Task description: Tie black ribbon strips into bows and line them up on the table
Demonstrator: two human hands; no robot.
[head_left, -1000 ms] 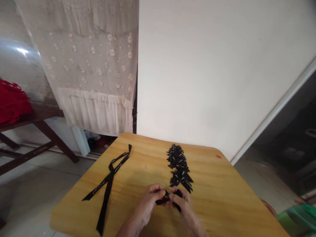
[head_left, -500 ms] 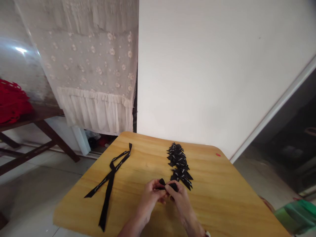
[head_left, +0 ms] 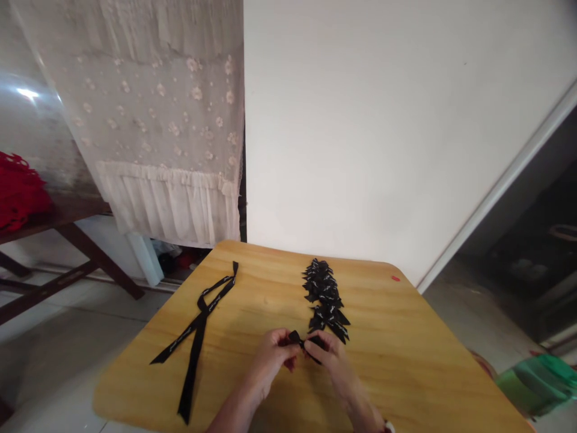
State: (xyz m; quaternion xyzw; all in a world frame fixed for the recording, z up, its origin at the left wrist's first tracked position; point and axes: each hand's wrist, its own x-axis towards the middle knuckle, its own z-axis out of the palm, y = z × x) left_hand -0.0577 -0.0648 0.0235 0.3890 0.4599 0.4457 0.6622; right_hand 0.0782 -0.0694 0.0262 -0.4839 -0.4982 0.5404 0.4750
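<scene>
Near the front middle of the wooden table, a black ribbon bow (head_left: 295,338) is pinched between my two hands. My left hand (head_left: 276,355) grips its left side, thumb and fingers closed. On the bow's right side, my right hand (head_left: 330,355) is closed too, the thumb close to the knot. Fingers cover much of the bow. Just beyond my right hand lies a row of finished black bows (head_left: 323,288) with white lettering, overlapping one another. Loose black ribbons (head_left: 198,325) with white print lie crossed on the left part of the table.
The light wooden table (head_left: 383,373) has rounded corners and meets a white wall panel (head_left: 360,132). A small red scrap (head_left: 395,278) lies at the far right. A lace curtain (head_left: 171,138) hangs at left, beside a dark bench (head_left: 81,240) bearing red material (head_left: 20,195). Something green (head_left: 536,382) stands lower right.
The view has shifted slightly, moving the scene a little left. My hands still hold the bow, and my left fingers have shifted a little on it.
</scene>
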